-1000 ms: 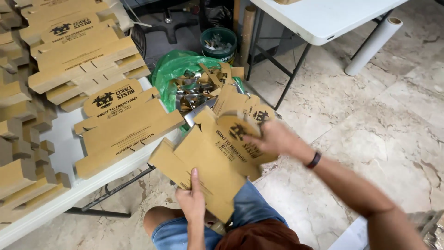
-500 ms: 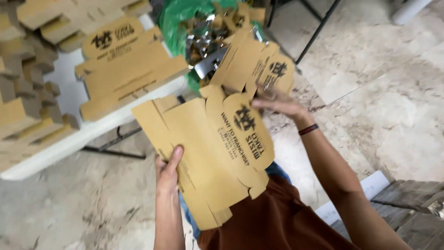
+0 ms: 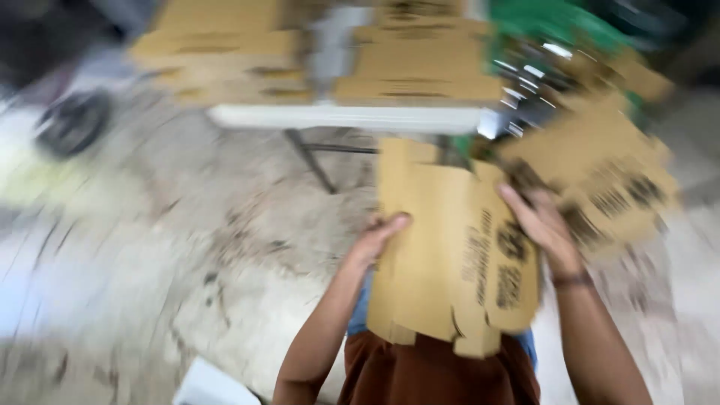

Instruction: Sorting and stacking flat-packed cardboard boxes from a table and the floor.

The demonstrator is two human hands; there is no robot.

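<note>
I hold a flat, unfolded cardboard box blank (image 3: 450, 255) in front of my lap, its length running away from me toward the worktop (image 3: 345, 118). My left hand (image 3: 377, 241) grips its left edge about halfway up, fingers curled around the edge with the thumb on top, the forearm rising from the bottom of the view. My right hand (image 3: 541, 229) lies on the right part of the blank, fingers spread flat across the printed face, pressing on it; a dark band (image 3: 571, 280) circles that wrist. Both arms are bent and come in from below, the blank between them.

Just right of my right hand, a second printed cardboard blank (image 3: 600, 169) juts up at a tilt, touching or overlapping the one I hold; the blur hides which. Behind it sits a green bag (image 3: 555, 30) with shiny things inside that I cannot make out. On the white worktop ahead lie stacks of more flat cardboard blanks (image 3: 225, 52), and a dark leg (image 3: 311, 161) slants down from it to the pale stone floor (image 3: 172, 247). A dark round thing (image 3: 71, 124) rests on the floor far left, too smeared to name.
</note>
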